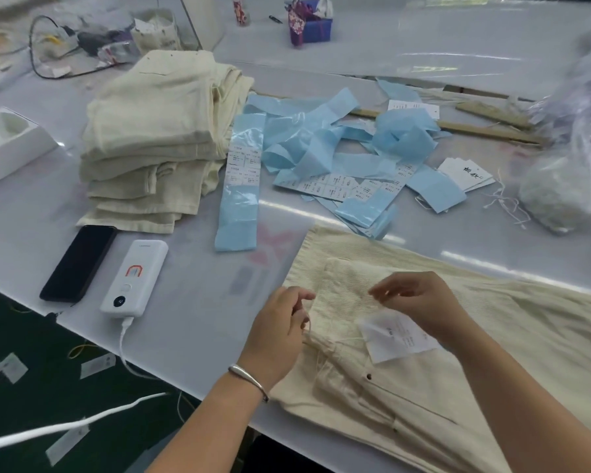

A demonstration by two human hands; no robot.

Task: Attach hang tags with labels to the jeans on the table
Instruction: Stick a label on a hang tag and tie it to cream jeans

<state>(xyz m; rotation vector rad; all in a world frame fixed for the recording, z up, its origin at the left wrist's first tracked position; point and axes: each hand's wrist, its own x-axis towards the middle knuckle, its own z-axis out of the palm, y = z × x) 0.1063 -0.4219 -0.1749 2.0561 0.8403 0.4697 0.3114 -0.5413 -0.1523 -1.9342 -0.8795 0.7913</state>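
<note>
Cream denim jeans (423, 387) lie flat at the table's (198, 322) near edge, waistband toward the wearer. Head view: left hand (277, 339) sits at the belt loop, fingers curled together, apparently pinching the tag string (309, 324). Right hand (420, 302) hovers above the pocket, fingertips closed on what looks like the string's other end. Hang tag (398, 337) rests on the fabric beneath the right hand. Folded jeans stack (157, 138) and blue label strips (314, 145) lie well apart, farther back. Risk: the string slips from either pinch, or the knot misses the loop. String is thin and blurred; tag print unreadable; right leg cut off.
</note>
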